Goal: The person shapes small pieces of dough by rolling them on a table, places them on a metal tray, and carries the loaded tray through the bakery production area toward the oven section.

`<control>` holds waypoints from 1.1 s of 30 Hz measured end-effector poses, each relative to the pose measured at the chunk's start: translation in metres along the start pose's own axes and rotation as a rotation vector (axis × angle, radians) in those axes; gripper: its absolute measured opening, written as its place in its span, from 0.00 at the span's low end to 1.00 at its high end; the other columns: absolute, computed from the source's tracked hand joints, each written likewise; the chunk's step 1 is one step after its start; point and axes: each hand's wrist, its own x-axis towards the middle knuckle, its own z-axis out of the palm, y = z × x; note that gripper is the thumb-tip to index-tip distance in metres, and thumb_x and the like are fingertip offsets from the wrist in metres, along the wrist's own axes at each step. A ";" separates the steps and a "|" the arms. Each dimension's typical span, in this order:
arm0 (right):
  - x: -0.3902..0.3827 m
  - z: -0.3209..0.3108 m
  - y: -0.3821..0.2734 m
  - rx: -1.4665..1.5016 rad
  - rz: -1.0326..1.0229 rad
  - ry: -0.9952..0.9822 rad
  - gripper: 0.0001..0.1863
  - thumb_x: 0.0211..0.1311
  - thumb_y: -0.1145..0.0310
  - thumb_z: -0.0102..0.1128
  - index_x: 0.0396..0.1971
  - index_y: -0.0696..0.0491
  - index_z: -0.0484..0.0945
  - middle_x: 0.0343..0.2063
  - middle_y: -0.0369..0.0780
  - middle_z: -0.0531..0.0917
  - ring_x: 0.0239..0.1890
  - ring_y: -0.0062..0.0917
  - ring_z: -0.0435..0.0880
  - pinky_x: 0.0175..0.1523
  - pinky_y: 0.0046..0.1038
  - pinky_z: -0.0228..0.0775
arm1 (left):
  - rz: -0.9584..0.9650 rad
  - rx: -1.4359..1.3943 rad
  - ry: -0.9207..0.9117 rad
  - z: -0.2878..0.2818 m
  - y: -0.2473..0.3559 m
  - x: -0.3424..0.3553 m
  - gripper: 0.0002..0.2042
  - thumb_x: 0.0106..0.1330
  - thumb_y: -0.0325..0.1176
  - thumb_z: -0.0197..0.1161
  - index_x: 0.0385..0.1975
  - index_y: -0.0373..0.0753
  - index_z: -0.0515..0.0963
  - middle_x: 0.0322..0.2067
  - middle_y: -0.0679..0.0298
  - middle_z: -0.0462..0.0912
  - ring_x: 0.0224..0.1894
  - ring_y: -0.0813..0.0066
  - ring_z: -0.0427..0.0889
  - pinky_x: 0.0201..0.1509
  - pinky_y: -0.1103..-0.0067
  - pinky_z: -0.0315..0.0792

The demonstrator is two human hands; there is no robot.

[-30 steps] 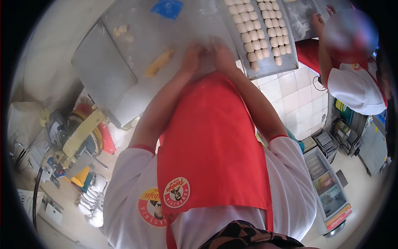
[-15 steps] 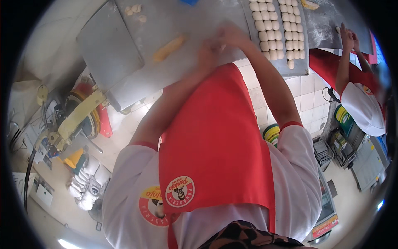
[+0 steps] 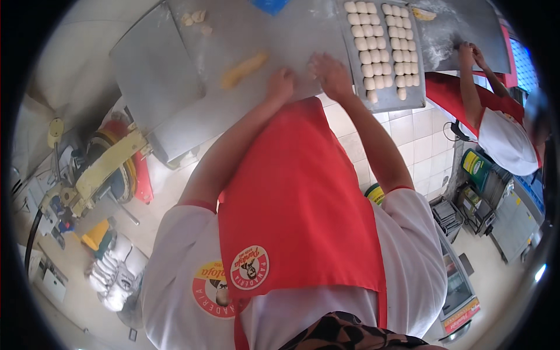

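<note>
Over the near edge of the grey metal worktable [image 3: 233, 35], my left hand [image 3: 281, 85] is closed, its fingers curled under; whatever it may hold is hidden. To its right, my right hand [image 3: 332, 74] has its fingers stretched out above the tabletop, with nothing visible in it. Right of that hand lies a metal tray [image 3: 388, 105] bearing two blocks of round, pale dough balls [image 3: 374, 56]. A long yellow piece [image 3: 245, 69] that looks like dough lies left of my hands. Small dough scraps [image 3: 193, 17] are at the far left.
A blue item [image 3: 271, 4] sits at the table's far edge. On the left is a flat metal sheet [image 3: 154, 58], with a yellow-armed machine [image 3: 111, 166] below it. At the right, a co-worker's hands [image 3: 471, 55] work over a floured surface beside another yellow piece [image 3: 424, 14].
My hands, which were together, have come apart, the right one opening out. A single dough ball now shows at the near end of the tray's left block. The view has shifted slightly.
</note>
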 end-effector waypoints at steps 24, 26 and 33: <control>-0.151 -0.076 0.055 0.676 1.106 0.697 0.24 0.61 0.64 0.73 0.52 0.63 0.79 0.39 0.43 0.87 0.42 0.26 0.86 0.47 0.28 0.77 | 0.913 0.441 -0.778 0.087 0.183 -0.021 0.29 0.69 0.36 0.64 0.70 0.44 0.65 0.64 0.60 0.71 0.70 0.61 0.67 0.70 0.50 0.63; -0.158 -0.077 0.076 0.575 1.139 0.754 0.22 0.60 0.63 0.72 0.49 0.61 0.80 0.39 0.46 0.87 0.41 0.31 0.86 0.48 0.31 0.77 | 1.249 0.845 -0.756 0.100 0.194 -0.030 0.32 0.68 0.41 0.64 0.73 0.47 0.63 0.74 0.65 0.60 0.78 0.62 0.54 0.76 0.41 0.50; -0.155 -0.064 0.078 0.476 1.040 0.507 0.17 0.63 0.62 0.68 0.48 0.56 0.84 0.38 0.46 0.86 0.41 0.41 0.84 0.49 0.38 0.76 | 1.113 1.155 -0.838 0.129 0.172 -0.028 0.40 0.71 0.47 0.59 0.80 0.54 0.47 0.80 0.75 0.41 0.82 0.60 0.37 0.71 0.28 0.35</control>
